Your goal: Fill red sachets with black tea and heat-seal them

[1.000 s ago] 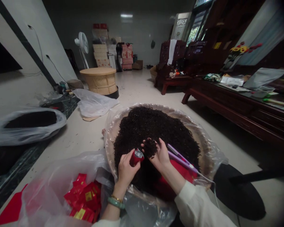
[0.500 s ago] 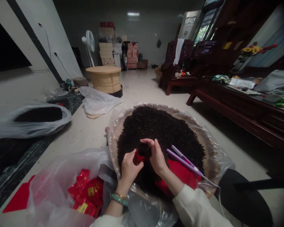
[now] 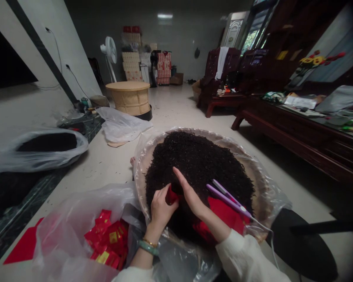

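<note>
My left hand [image 3: 159,208] is closed round a small red foil packet [image 3: 171,194], held over a heap of dark loose tea leaves [image 3: 200,164]. My right hand [image 3: 188,196] has its fingers stretched out flat against the packet's open mouth, edge-on over the tea. The tea fills a wide round basket lined with clear plastic [image 3: 254,164]. A purple flat sealing tool [image 3: 226,197] lies on the tea just right of my right wrist, over a stack of flat red packets [image 3: 223,215].
A clear plastic bag with several filled red packets [image 3: 107,241] sits at lower left. Another plastic-lined bin of tea [image 3: 47,150] stands to the left. A crumpled bag [image 3: 120,125], a round wicker stool [image 3: 131,98], a fan and dark wooden furniture [image 3: 297,133] stand further off.
My right hand brought a pinch of tea to the packet, let it go, and its fingers have now straightened out flat. The left hand has kept hold of the packet.
</note>
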Motion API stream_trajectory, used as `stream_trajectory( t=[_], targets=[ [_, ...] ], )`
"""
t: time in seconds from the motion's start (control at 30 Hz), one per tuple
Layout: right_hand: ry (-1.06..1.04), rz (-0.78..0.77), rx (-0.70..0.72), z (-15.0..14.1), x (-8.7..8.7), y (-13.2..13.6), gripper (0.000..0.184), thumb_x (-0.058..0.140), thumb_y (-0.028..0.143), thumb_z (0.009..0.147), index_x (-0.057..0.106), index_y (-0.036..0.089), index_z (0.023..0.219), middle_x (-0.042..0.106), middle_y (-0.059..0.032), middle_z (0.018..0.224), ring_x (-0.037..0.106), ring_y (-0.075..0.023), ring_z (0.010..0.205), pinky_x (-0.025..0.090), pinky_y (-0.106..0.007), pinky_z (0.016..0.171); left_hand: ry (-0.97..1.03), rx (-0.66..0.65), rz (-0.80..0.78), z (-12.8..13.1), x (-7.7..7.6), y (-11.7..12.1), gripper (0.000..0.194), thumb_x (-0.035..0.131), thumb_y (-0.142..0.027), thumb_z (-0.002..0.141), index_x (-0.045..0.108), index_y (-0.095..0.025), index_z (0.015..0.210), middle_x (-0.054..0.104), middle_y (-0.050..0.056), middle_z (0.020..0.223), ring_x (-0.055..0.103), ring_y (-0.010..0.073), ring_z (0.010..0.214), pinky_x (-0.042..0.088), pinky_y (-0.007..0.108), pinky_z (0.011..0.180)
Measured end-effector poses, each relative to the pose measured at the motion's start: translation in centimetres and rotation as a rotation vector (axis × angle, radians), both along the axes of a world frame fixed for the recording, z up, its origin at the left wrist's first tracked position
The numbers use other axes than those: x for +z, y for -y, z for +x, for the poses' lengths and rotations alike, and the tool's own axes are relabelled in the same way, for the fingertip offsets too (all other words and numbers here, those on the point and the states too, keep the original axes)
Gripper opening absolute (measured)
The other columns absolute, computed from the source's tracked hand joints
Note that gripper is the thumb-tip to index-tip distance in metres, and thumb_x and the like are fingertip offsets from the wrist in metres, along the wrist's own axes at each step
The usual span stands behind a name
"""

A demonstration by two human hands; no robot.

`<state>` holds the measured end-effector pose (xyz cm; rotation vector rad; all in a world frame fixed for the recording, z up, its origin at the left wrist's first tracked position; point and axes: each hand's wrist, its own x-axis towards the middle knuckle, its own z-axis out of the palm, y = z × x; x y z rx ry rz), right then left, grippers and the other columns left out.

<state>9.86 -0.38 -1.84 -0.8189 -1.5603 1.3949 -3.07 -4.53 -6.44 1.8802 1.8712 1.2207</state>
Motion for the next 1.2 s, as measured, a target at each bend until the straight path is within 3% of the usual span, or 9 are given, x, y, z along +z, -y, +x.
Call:
stream_trajectory(
  t=[0.23, 0.37, 0.5, 0.6, 0.67, 0.77, 0.87, 1.03, 1.2],
  targets=[
    [-0.266, -0.113, -0.111, -0.8, -0.1, -0.1, 0.056, 0.035, 0.066, 0.089, 0.047, 0.032, 0.131, 0.040, -0.0033, 0.149, 0.027, -0.0199, 0.141, 0.027, -0.045, 0.114, -0.002, -0.006, 0.000, 0.2, 0.1, 0.1, 0.053, 0.069, -0.016, 0.069, 0.059, -0.022, 0.120, 0.070, 0.007, 0.108, 0.062, 0.0241, 0.097, 0.053, 0.038, 0.085],
    [-0.304, -0.001, -0.286, 0.2, 1.2, 0.2, 0.040, 0.037, 0.052, 0.093, 0.055, 0.027, 0.118, 0.056, -0.0075, 0.131, 0.048, -0.0226, 0.127, 0.039, -0.045, 0.106, 0.005, 0.006, 0.044, 0.0, 0.0, 0.1, 0.053, 0.069, -0.015, 0.068, 0.059, -0.020, 0.120, 0.070, 0.007, 0.108, 0.063, 0.0243, 0.097, 0.054, 0.038, 0.085],
    [0.177, 0.355, -0.323, 1.8, 1.9, 1.6, 0.021, 0.047, 0.033, 0.092, 0.063, 0.023, 0.102, 0.066, -0.0076, 0.104, 0.058, -0.0233, 0.101, 0.047, -0.044, 0.093, 0.052, 0.063, 0.106, -0.2, 0.0, 0.2, 0.050, 0.069, -0.016, 0.069, 0.059, -0.019, 0.118, 0.069, 0.008, 0.104, 0.064, 0.0245, 0.094, 0.055, 0.039, 0.083],
    [0.555, 0.656, -0.184, 2.1, 1.7, 3.1, 0.026, 0.052, 0.021, 0.088, 0.061, 0.020, 0.111, 0.065, -0.0108, 0.111, 0.052, -0.0273, 0.106, 0.046, -0.047, 0.092, 0.081, 0.064, 0.127, -0.1, -0.2, 0.3, 0.048, 0.067, -0.014, 0.070, 0.058, -0.019, 0.117, 0.068, 0.009, 0.103, 0.063, 0.0245, 0.095, 0.055, 0.039, 0.083],
    [0.753, 0.734, -0.140, 1.7, 1.4, 3.6, 0.032, 0.055, 0.019, 0.086, 0.058, 0.017, 0.117, 0.064, -0.0132, 0.115, 0.049, -0.0311, 0.110, 0.045, -0.049, 0.091, 0.086, 0.035, 0.123, 0.0, -0.5, 0.4, 0.050, 0.065, -0.010, 0.070, 0.057, -0.019, 0.119, 0.068, 0.008, 0.102, 0.063, 0.0243, 0.096, 0.055, 0.038, 0.082],
    [0.962, 0.698, -0.139, 1.0, 1.0, 3.4, 0.023, 0.062, 0.023, 0.084, 0.062, 0.015, 0.106, 0.067, -0.0138, 0.101, 0.051, -0.0339, 0.106, 0.047, -0.049, 0.084, 0.085, -0.001, 0.116, 0.3, -0.8, 0.6, 0.054, 0.063, -0.007, 0.070, 0.055, -0.020, 0.122, 0.066, 0.009, 0.103, 0.062, 0.0237, 0.095, 0.055, 0.037, 0.081],
    [0.971, 0.604, -0.168, 0.8, 0.9, 2.7, 0.004, 0.060, 0.022, 0.086, 0.061, 0.018, 0.086, 0.066, -0.0114, 0.091, 0.055, -0.0288, 0.096, 0.047, -0.043, 0.079, 0.066, -0.021, 0.105, 0.3, -0.9, 0.7, 0.056, 0.066, -0.011, 0.070, 0.053, -0.019, 0.125, 0.066, 0.009, 0.102, 0.061, 0.0234, 0.092, 0.054, 0.038, 0.080],
    [0.692, 0.446, -0.156, 1.8, 0.9, 1.7, 0.014, 0.052, 0.018, 0.087, 0.050, 0.020, 0.073, 0.059, -0.0042, 0.083, 0.054, -0.0199, 0.083, 0.044, -0.033, 0.074, -0.012, -0.094, 0.033, -0.2, -0.7, 0.5, 0.059, 0.075, -0.022, 0.067, 0.056, -0.021, 0.123, 0.067, 0.007, 0.102, 0.059, 0.0251, 0.095, 0.053, 0.042, 0.083],
    [0.369, 0.195, -0.130, 3.2, 0.6, 0.9, 0.022, 0.050, 0.031, 0.086, 0.042, 0.022, 0.068, 0.048, 0.0034, 0.066, 0.047, -0.0146, 0.064, 0.041, -0.026, 0.061, -0.062, -0.172, 0.025, -0.8, -0.1, 0.5, 0.055, 0.071, -0.017, 0.071, 0.056, -0.022, 0.123, 0.067, 0.008, 0.109, 0.059, 0.0253, 0.099, 0.051, 0.042, 0.087]
  ],
)
